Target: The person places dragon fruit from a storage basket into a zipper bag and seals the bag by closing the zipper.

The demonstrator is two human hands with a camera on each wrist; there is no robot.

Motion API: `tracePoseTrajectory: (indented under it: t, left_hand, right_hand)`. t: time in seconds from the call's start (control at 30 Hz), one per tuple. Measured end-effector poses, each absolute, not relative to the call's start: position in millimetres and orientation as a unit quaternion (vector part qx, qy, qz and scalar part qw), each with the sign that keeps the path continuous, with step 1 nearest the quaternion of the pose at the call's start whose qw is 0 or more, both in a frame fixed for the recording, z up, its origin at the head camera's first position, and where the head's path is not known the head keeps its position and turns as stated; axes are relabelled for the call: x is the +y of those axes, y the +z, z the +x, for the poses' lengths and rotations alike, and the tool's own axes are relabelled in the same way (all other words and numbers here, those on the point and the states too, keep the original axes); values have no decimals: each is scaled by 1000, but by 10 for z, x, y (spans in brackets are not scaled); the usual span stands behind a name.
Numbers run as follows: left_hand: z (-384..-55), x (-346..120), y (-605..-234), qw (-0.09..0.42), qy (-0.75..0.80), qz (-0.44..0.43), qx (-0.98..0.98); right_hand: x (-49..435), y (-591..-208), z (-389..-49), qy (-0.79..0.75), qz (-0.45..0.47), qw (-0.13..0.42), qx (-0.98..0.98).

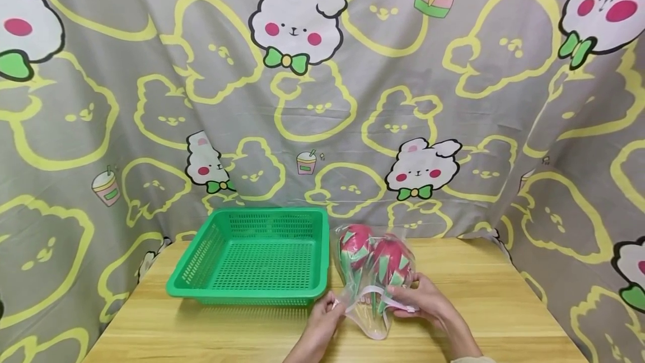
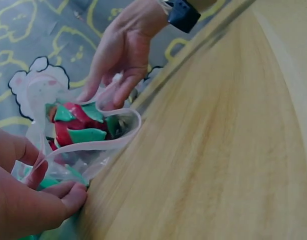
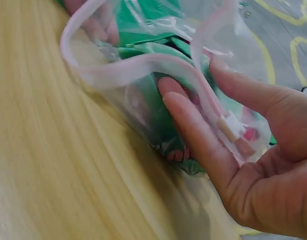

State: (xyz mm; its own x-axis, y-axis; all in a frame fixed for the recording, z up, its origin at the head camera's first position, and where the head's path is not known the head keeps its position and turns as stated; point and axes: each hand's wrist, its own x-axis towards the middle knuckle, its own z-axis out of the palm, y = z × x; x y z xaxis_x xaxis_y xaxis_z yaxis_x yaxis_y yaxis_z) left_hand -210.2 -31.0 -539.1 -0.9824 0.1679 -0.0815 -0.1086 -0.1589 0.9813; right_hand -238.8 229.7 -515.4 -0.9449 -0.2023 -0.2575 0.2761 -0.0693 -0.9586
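Observation:
A clear zip bag (image 1: 372, 326) with a pinkish-white seal stands open-mouthed on the table, its mouth toward me. Inside lie two red dragon fruits (image 1: 390, 259) with green scales, likely toy ones. My left hand (image 1: 322, 318) pinches the left edge of the bag's mouth between thumb and fingers. At the right edge, my right hand (image 1: 425, 301) holds the bag between thumb and fingers, close to the zip slider (image 3: 231, 127). In the left wrist view, the gaping seal loops around a dragon fruit (image 2: 78, 125).
A green plastic basket (image 1: 322, 251) with nothing in it stands left of the bag, close to my left hand. The wooden table (image 1: 484, 290) ends at a patterned curtain (image 1: 322, 116) behind. A dark band (image 2: 183, 16) is on my right wrist.

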Motion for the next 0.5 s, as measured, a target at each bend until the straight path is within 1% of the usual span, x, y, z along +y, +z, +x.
tracePoseTrajectory:
  t: [0.17, 0.37, 0.5]
  left_hand:
    - [-2101, -296, -5406, 100, 781, 23, 616]
    - [-2098, -270, -5414, 98, 793, 18, 601]
    - [-2097, -260, -5384, 97, 796, 14, 598]
  right_hand:
    - [2176, -5156, -2387, -719, 34, 136, 681]
    - [2000, -5155, -2384, -705, 95, 65, 700]
    - [1954, -5172, -2406, -704, 104, 35, 702]
